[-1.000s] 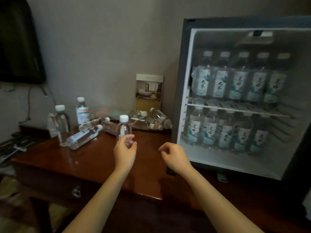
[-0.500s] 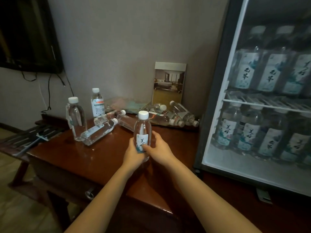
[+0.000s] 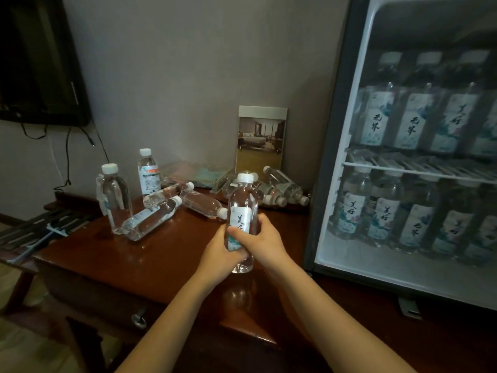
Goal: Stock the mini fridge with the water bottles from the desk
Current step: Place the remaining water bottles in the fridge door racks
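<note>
While two hands (image 3: 220,254) (image 3: 265,242) grip one bottle (image 3: 242,203), maybe eight others (image 3: 150,219) sit behind.

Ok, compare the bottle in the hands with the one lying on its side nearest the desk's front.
The held bottle is upright; the lying bottle is on its side on the desk. The left hand and right hand grip the held bottle; no hand touches the lying bottle. Both are clear with white caps.
</note>
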Motion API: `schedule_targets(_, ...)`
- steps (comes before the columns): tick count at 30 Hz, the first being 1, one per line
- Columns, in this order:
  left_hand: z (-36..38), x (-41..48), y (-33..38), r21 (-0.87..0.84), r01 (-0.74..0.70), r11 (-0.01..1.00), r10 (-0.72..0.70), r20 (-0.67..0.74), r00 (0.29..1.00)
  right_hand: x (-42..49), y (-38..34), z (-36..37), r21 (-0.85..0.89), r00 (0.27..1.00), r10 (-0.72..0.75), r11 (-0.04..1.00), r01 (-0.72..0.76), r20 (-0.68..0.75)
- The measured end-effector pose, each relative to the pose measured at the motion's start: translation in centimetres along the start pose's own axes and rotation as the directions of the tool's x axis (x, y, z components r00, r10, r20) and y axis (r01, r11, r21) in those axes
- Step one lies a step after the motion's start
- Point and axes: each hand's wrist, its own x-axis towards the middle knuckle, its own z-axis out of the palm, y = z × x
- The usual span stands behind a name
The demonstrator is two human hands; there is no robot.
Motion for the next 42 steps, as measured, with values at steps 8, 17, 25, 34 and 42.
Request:
schedule_targets(8,2.7,-2.7,6.5,-0.081,-0.18,0.98,0.187,0.101,0.977,-3.9,-4.9,-6.0,0.011,0.988,-0.136,0.99,0.137,-0.069)
schedule_targets(17,11.1,-6.4,15.6,-0.256,-0.397,0.881,0.455,0.234,0.859,-11.0,-10.3,-16.8,-0.144,0.915,-0.228,0.971,0.19,-0.333)
schedule_targets(25,18.5,-11.9,26.7,-0.558,-0.506,0.658,0.726,0.292,0.623,-19.6,-18.0,-26.4,-0.398,0.726,-0.433,0.887,0.236,-0.535)
schedule_targets(34,24.1,-19.2,35.8,-0.66,-0.591,0.465,0.883,0.295,0.365,-29.0,-23.3,-34.5,-0.552,0.542,-0.541,0.818,0.163,-0.643)
schedule_targets(42,29.5,-21.0,37.2,-0.508,-0.736,0.448,0.889,0.167,0.426,-31.0,-21.8,-38.6,-0.614,0.46,-0.559,0.789,0.037,-0.69)
